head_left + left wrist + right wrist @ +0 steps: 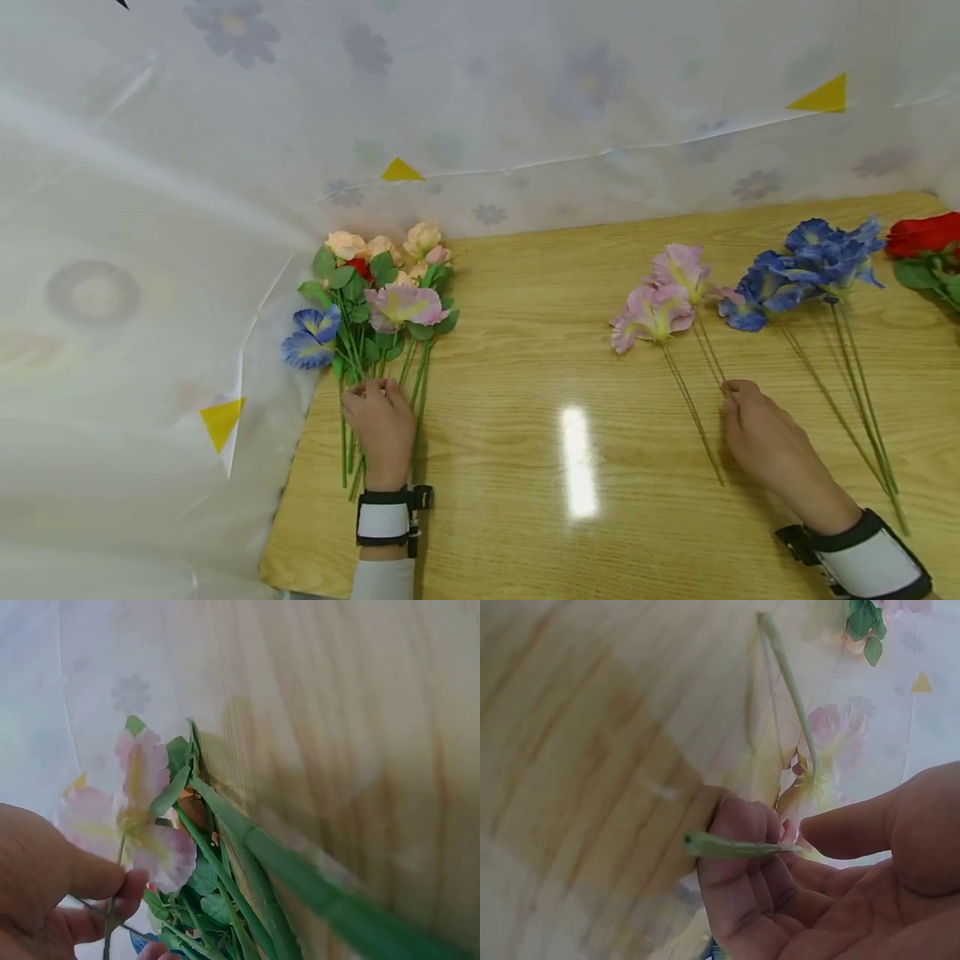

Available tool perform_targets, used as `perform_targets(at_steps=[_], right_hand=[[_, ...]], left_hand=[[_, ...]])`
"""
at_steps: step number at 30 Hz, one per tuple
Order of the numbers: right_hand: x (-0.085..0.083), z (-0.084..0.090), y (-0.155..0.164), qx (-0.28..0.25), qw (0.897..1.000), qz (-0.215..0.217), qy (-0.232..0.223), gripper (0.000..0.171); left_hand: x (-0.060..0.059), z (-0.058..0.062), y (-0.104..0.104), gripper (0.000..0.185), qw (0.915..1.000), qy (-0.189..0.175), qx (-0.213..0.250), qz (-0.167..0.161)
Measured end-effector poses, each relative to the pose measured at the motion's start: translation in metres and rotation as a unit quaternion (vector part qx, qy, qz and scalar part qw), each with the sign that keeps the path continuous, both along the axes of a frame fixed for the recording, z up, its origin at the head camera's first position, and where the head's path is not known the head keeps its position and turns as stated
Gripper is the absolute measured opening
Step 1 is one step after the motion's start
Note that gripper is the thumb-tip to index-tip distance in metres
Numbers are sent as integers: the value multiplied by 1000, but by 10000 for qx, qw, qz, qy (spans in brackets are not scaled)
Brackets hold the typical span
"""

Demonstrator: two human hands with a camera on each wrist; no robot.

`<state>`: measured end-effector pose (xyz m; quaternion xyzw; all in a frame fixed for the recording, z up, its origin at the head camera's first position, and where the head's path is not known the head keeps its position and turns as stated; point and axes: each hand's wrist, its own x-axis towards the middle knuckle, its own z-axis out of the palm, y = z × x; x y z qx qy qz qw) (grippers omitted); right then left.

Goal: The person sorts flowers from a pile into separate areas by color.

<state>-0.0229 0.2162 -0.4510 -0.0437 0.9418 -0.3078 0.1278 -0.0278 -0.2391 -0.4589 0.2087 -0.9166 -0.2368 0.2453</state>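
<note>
Head: left hand (382,433) presses down on stems of mixed bunch (375,308) at tabletop (540,350) left edge. Right hand (761,437) fingertips on pink flower (678,271) stem; blue flowers (810,267) beside.

Left wrist: thumb and fingers (120,896) pinch thin stem; bunch beneath.

Right wrist: fingers (739,870) curl under green stem (735,846), grip narrow, thumb not yet closed.

Step, judged: picking next pink flower; next needs thumb closing, lift, carry to bunch.

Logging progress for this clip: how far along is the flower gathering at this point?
Partly done. A mixed bunch already lies at the table's left edge under the left hand. In hand: the right hand is at a pink flower's stem. Left loose: the other pink flower, the blue flowers and the red flower.
</note>
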Motion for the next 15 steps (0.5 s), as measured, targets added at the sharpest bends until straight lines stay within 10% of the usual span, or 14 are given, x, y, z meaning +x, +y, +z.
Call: perform_targets(at_steps=[15], right_hand=[[2,-4,0,208,9984,-95,509,43]], left_hand=[[-2,9,3,32,9932,990,-525,303]])
